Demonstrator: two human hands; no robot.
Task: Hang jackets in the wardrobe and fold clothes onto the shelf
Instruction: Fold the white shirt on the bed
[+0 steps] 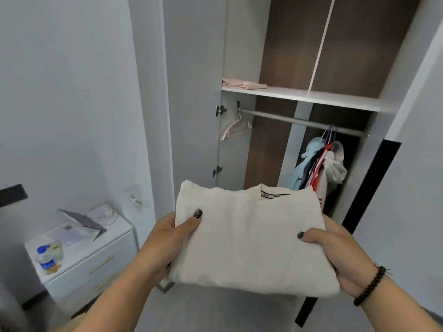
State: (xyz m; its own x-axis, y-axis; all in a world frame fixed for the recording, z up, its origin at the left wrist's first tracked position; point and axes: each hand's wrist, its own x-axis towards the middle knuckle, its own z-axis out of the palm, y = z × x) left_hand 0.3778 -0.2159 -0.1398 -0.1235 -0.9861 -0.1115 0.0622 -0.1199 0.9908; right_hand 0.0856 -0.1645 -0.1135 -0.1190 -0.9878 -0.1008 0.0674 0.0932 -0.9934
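A folded cream garment (249, 238) with a black neck label is held flat in front of me. My left hand (165, 238) grips its left edge, thumb on top. My right hand (340, 252) grips its right edge, thumb on top. Ahead, the open wardrobe has a white shelf (311, 97) with a folded pink garment (242, 83) at its left end. Below the shelf runs a metal rail (299, 121). On the rail hang an empty pink hanger (236, 129) at the left and several jackets (318, 168) at the right.
The wardrobe's left door (194, 92) stands open, and the right door (417, 140) with a black edge strip is close to my right hand. A white nightstand (96, 257) at the lower left carries a water bottle (46, 259), a tilted tablet (84, 220) and papers.
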